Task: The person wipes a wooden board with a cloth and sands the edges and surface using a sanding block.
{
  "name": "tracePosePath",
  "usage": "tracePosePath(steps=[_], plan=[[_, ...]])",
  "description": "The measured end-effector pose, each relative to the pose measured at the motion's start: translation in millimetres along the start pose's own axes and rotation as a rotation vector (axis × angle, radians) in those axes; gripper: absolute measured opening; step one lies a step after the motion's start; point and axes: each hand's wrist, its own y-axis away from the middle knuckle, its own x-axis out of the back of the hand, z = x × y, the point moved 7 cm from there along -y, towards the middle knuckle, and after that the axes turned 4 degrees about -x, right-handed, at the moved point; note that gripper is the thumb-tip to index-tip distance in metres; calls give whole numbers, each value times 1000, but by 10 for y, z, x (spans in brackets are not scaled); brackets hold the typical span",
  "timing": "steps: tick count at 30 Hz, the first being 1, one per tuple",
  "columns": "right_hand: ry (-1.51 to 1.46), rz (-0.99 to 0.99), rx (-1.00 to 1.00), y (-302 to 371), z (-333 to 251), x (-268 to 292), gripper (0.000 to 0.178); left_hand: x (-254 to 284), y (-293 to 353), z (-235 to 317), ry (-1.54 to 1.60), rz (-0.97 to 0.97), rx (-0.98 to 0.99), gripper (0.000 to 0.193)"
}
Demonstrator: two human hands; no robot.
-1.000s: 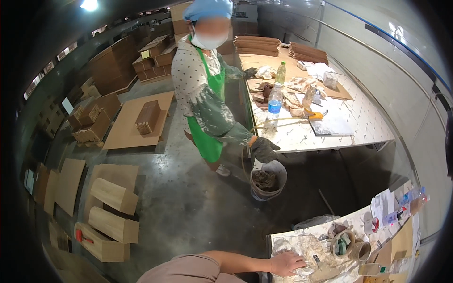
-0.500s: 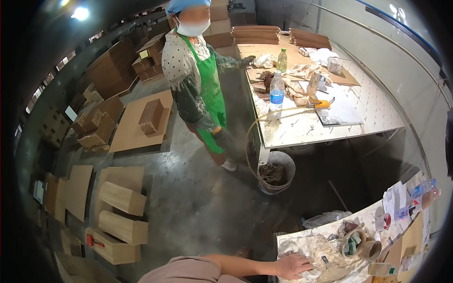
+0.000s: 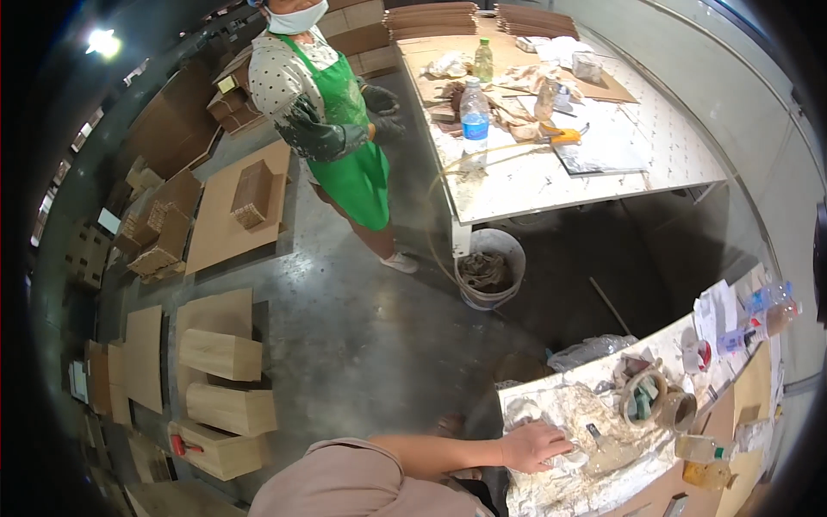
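My left hand (image 3: 532, 445) reaches in from the bottom, palm down on a worktable (image 3: 517, 398) at the lower right. Its fingers are bent over whitish material; what lies under the fingertips is hidden. A crumpled, stained white sheet (image 3: 620, 457) spreads around the hand. Just right of the fingers lies a small dark metal piece (image 3: 593, 430). Farther right are an open round tub (image 3: 631, 412) with green scraps inside and a tape roll (image 3: 680, 414) beside it. My right hand is out of view.
A co-worker in a green apron (image 3: 372, 177) stands ahead beside a white table (image 3: 517, 194) bearing bottles, rags and a yellow tool (image 3: 564, 136). Below it sits a bucket (image 3: 514, 289). Wooden blocks (image 3: 226, 409) lie on the floor at left, a red tool (image 3: 179, 445) on one. Plastic bottles (image 3: 780, 314) stand far right.
The view has tilted and shifted. The co-worker's hand has left the white table; both gloved hands are now close together before the apron. My left hand stays on the sheet.
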Motion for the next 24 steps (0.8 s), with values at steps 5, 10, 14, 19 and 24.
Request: tracePosePath(steps=[5,10,14,19,24], plan=[[-128,36,-21,-353,214,137,44,31,-42,190,-131,19,-35,57],[-104,18,35,-6,-62,371,31,-156,34,364,-266,-1,-11,51],[-68,-76,68,1010,-552,-230,24,-194,59,504,-275,132,62,57],[10,-259,138,1569,-595,-901,13,-85,63,1615,-272,334,174,56],[-74,-437,-39,1764,-732,-1366,19,-1194,264,2194,-86,172,287,35]])
